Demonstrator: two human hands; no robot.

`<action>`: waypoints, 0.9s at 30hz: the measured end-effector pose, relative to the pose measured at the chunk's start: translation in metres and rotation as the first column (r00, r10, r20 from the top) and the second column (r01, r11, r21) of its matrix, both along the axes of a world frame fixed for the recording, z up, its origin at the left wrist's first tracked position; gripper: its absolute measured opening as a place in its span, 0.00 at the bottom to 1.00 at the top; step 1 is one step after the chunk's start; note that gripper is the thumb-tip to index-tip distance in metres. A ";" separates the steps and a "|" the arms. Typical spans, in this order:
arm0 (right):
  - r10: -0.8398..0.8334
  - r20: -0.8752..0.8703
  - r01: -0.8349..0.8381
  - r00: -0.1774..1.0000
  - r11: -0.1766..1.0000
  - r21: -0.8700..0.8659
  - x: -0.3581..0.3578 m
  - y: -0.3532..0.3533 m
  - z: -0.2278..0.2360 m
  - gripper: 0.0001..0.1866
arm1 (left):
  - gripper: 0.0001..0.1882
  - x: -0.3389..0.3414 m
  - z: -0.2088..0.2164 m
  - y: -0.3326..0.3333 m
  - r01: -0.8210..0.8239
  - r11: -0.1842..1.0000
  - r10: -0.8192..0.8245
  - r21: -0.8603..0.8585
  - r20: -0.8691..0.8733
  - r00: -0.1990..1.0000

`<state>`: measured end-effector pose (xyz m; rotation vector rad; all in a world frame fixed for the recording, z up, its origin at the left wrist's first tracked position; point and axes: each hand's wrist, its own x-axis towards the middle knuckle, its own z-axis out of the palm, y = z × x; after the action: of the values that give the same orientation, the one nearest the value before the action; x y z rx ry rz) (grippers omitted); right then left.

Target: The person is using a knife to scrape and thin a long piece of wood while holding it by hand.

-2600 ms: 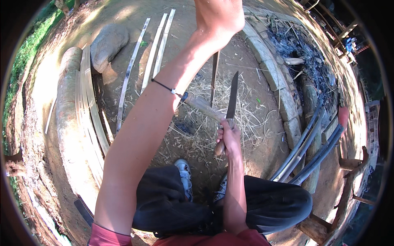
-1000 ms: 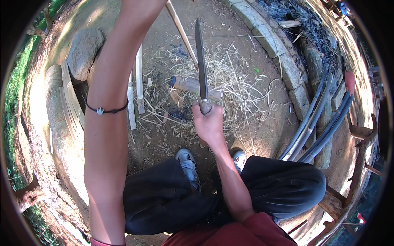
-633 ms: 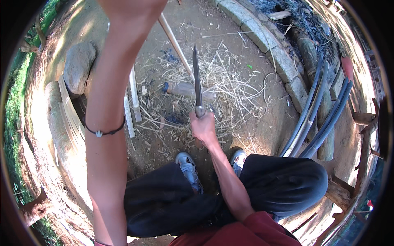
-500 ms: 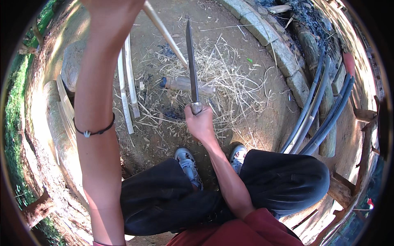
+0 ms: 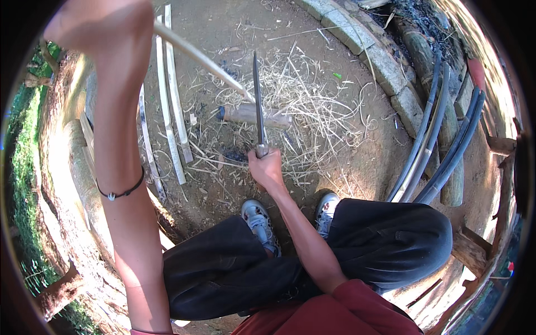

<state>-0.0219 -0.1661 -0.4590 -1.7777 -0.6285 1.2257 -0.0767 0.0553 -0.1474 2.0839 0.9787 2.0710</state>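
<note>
My right hand (image 5: 266, 166) is closed round the handle of a long knife (image 5: 258, 106), its dark, narrow blade pointing away from me. Raised at the upper left, my left hand (image 5: 103, 25) is partly cut off by the frame's edge and blurred. It grips a pale wooden strip (image 5: 206, 62), which slants down to the right, its lower end close beside the blade. Whether strip and blade touch is hard to tell. Beneath the blade, a short log (image 5: 240, 114) lies on the ground among curly pale shavings (image 5: 318, 106).
Several pale split strips (image 5: 170, 111) lie left of the shavings. A curved stone edging (image 5: 385, 72) runs along the right, with long bluish-grey poles (image 5: 424, 139) leaning there beside logs (image 5: 451, 178). My shoes (image 5: 258, 220) stand close to the shavings.
My left hand has swung left and a little down, so the strip slants more. The knife in my right hand has dropped slightly, its blade seen more edge-on. The view has shifted a little.
</note>
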 end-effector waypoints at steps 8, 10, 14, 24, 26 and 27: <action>0.136 0.106 -0.119 0.985 0.981 -0.155 0.017 -0.005 -0.042 0.12 | 0.20 0.016 0.016 -0.025 0.439 0.894 -0.349 -0.093 0.471 0.811; 0.081 0.164 -0.052 0.983 0.984 -0.169 0.030 -0.007 -0.052 0.13 | 0.24 0.047 0.017 -0.039 0.229 0.967 -0.187 -0.113 0.295 0.937; -0.004 0.164 0.023 0.987 0.993 -0.113 0.046 -0.017 -0.039 0.18 | 0.51 0.086 0.019 -0.079 0.267 0.945 -0.195 -0.189 0.330 0.924; -0.096 0.009 0.092 0.995 0.979 0.180 0.052 -0.021 0.023 0.24 | 0.31 0.060 0.020 -0.034 0.193 0.981 -0.171 -0.034 0.336 0.926; -0.089 0.027 0.078 0.996 0.955 0.286 0.051 -0.015 0.050 0.26 | 0.32 0.059 0.019 -0.029 0.133 0.989 -0.144 0.060 0.265 0.953; -0.072 0.029 0.059 0.997 0.944 0.323 0.048 -0.012 0.066 0.27 | 0.33 0.057 0.022 -0.028 0.087 0.992 -0.107 0.091 0.249 0.963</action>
<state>0.0263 -0.1778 -0.3930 -1.5384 -0.7423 0.9802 -0.0199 0.0268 -0.1259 1.7977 0.7539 2.2856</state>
